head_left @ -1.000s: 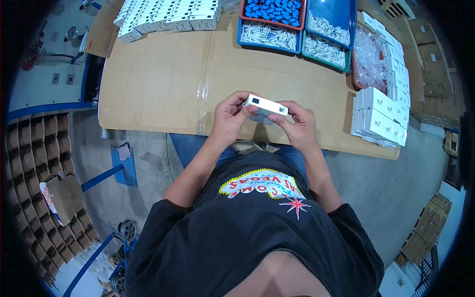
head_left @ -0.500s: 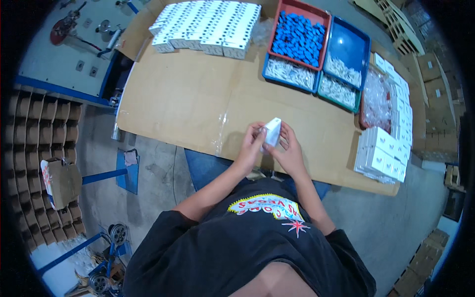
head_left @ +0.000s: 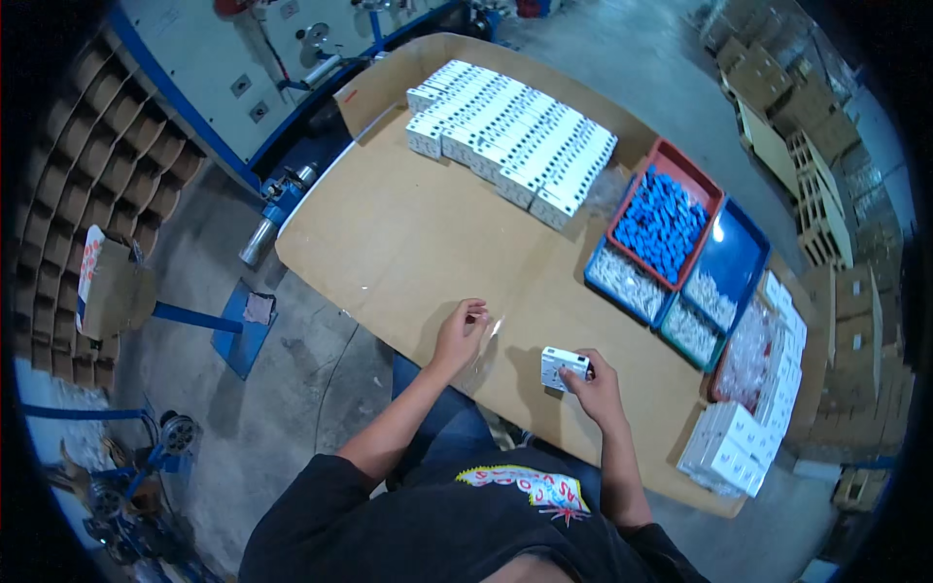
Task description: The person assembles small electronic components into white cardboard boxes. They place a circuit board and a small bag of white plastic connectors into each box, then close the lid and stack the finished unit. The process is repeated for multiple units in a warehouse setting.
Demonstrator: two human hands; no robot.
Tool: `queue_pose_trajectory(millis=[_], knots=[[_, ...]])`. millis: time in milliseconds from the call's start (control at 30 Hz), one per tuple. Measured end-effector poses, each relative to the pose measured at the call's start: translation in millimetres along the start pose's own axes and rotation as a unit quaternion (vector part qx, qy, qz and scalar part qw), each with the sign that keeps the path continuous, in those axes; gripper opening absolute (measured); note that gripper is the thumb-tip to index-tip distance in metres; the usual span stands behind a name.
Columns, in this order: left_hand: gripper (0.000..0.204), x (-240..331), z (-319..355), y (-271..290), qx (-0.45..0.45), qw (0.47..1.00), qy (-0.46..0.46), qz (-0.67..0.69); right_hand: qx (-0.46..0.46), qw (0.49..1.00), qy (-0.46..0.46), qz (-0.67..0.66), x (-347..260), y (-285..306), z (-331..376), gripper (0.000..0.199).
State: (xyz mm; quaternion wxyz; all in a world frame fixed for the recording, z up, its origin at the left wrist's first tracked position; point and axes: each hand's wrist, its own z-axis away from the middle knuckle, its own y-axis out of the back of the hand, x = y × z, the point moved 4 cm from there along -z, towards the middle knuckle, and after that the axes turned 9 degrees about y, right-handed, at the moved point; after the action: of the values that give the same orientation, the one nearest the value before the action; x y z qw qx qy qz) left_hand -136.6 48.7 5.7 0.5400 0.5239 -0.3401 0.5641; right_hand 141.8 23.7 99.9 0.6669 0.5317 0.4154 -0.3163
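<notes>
Small white box [head_left: 564, 368] in right hand [head_left: 595, 392], on cardboard-covered table [head_left: 408, 233].

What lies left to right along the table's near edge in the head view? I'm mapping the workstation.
Left hand pinching a clear plastic bag → small white box held in the right hand → stack of white boxes.

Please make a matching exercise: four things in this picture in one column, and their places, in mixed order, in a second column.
1. small white box
2. clear plastic film
3. red tray
4. rows of white boxes

a. far end of table
b. in right hand
c. at left hand
d. holds blue parts

Pairs: 1-b, 2-c, 3-d, 4-a
</notes>
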Motion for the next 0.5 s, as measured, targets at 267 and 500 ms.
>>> queue_pose_trajectory(millis=[267,500], knots=[[0.024,-7,-60,29,0.059,0.990,-0.090,-0.090,0.016,0.976,0.153,0.155,-76,3,-122,0.029],[0.024,-3,-57,36,0.086,0.986,-0.118,-0.086,0.100,0.957,0.260,0.084,-115,11,-288,0.031]])
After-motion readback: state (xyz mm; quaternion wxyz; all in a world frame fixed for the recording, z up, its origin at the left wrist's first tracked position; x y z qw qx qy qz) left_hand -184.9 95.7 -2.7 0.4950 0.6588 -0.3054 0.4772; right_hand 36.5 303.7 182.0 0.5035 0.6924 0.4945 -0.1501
